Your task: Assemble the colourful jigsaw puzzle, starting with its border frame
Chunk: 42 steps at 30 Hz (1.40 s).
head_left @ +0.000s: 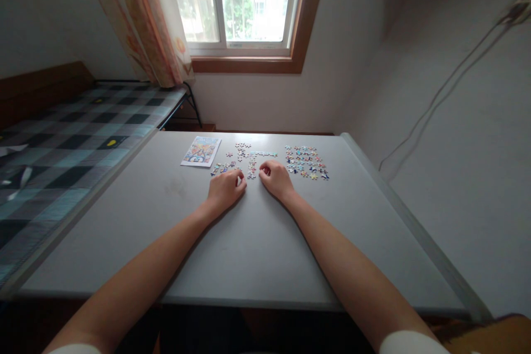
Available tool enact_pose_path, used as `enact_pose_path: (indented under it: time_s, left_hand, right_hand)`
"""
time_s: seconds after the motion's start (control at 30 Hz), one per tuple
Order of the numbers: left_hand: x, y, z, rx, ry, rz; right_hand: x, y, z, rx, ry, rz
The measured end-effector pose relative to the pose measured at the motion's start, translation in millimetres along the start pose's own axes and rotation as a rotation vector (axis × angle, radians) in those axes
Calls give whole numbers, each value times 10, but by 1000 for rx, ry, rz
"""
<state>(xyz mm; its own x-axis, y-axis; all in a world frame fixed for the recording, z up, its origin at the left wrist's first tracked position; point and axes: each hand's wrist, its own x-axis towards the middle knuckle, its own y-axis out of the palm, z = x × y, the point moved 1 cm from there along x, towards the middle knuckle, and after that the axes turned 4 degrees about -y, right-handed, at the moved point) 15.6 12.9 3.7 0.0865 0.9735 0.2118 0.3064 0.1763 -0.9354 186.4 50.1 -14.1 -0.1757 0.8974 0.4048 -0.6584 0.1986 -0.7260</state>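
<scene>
My left hand (226, 187) rests on the table with curled fingers, just below a loose group of jigsaw pieces (224, 166). Its thumb and forefinger bend toward each other, and whatever they may hold is too small to make out. On the other side, my right hand (275, 177) is curled too, its fingertips hidden beside the joined strip of puzzle pieces (251, 166). That strip runs down between the hands, and a joined row (265, 154) extends right from its top. More loose puzzle pieces (307, 162) lie in rows right of my right hand.
A colourful picture sheet (201, 151) lies at the back left of the white table (257, 249). Several more pieces (243, 145) are near the far edge. A bed with a checked cover (83, 121) adjoins the left side; a wall with a cord (435, 99) stands right.
</scene>
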Motion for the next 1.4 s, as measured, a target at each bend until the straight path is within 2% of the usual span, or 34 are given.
enact_pose_path:
  time_s: [0.4,1.4]
  left_hand:
    - [2,31,14,55,24,22]
    - [-8,5,-7,55,21,57]
  right_hand:
    - [-11,-21,57,-115,-6,92]
    - [-26,-14,66,-68,-50,110]
